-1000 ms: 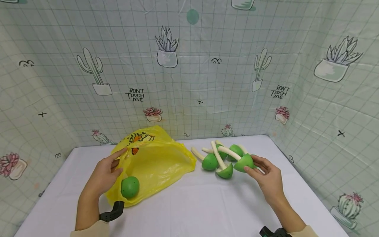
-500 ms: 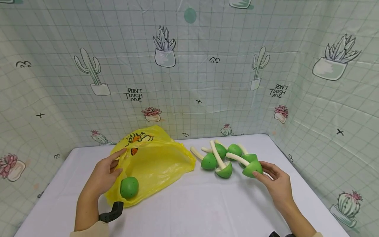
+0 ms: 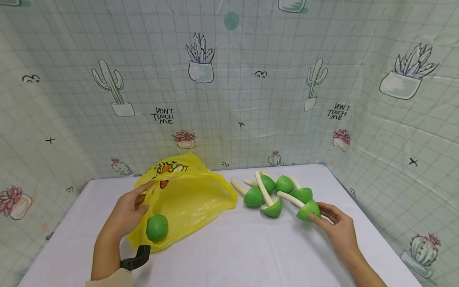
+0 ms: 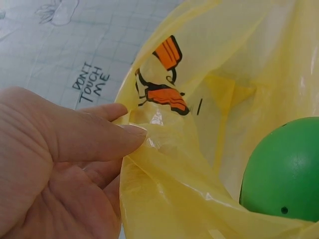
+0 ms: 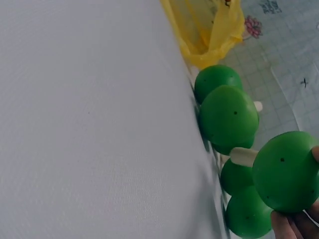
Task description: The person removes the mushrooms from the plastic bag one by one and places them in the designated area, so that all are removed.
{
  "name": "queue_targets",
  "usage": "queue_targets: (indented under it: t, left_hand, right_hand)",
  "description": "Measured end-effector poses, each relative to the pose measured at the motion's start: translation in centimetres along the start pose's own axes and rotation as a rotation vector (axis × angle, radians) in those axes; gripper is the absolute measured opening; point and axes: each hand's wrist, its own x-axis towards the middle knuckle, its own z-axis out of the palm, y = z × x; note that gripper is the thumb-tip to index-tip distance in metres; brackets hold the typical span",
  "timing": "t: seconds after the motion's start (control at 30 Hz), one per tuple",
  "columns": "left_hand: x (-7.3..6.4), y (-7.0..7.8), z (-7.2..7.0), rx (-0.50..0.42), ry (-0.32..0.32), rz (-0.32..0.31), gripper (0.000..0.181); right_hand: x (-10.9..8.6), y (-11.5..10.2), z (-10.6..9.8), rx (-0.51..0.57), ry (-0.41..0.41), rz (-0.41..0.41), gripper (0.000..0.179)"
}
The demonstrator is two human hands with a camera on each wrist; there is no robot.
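Observation:
My left hand (image 3: 125,209) pinches the left edge of a yellow plastic bag (image 3: 193,199); in the left wrist view the thumb and fingers (image 4: 107,139) grip its thin film, and the mouth gapes to the right. Inside the bag lies a green mushroom cap (image 3: 157,227), its stem out of sight. At the right, my right hand (image 3: 338,227) holds a toy mushroom (image 3: 308,211) by its green cap, with the white stem pointing left. The right wrist view has that held cap (image 5: 286,172) at its right edge, fingers around its lower side.
Several more green-capped mushrooms (image 3: 253,196) lie in a cluster just left of the right hand, stems overlapping. The white table (image 3: 229,255) ends at a hanging backdrop cloth (image 3: 240,99) printed with cacti, behind and on both sides.
My right hand has drawn its mushroom rightward and toward me, away from the cluster, uncovering another cap behind it. The left hand and bag stay in place.

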Motion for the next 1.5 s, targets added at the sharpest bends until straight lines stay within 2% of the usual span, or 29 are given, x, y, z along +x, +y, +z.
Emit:
queue_targets:
  t: [0.27, 0.83, 1.1, 1.3, 1.5]
  left_hand:
    - [-0.2, -0.1, 0.2, -0.002, -0.006, -0.008, 0.068]
    - [0.0, -0.1, 0.2, 0.006, -0.002, -0.022, 0.071]
    - [0.1, -0.3, 0.3, 0.003, -0.006, -0.024, 0.07]
    - [0.0, -0.1, 0.3, 0.002, 0.002, -0.003, 0.069]
    - [-0.1, 0.0, 0.0, 0.018, 0.009, 0.008, 0.069]
  right_hand:
    - [0.2, 1.1, 0.0, -0.182, -0.037, 0.016, 0.054]
    - [0.8, 1.4, 1.2, -0.183, -0.042, 0.044, 0.057]
    - [0.9, 1.8, 1.4, -0.178, -0.04, 0.083, 0.06]
    - [0.9, 2.1, 1.4, -0.227, -0.025, 0.113, 0.06]
    - [1.1, 2.2, 1.7, -0.254, -0.025, 0.103, 0.059]
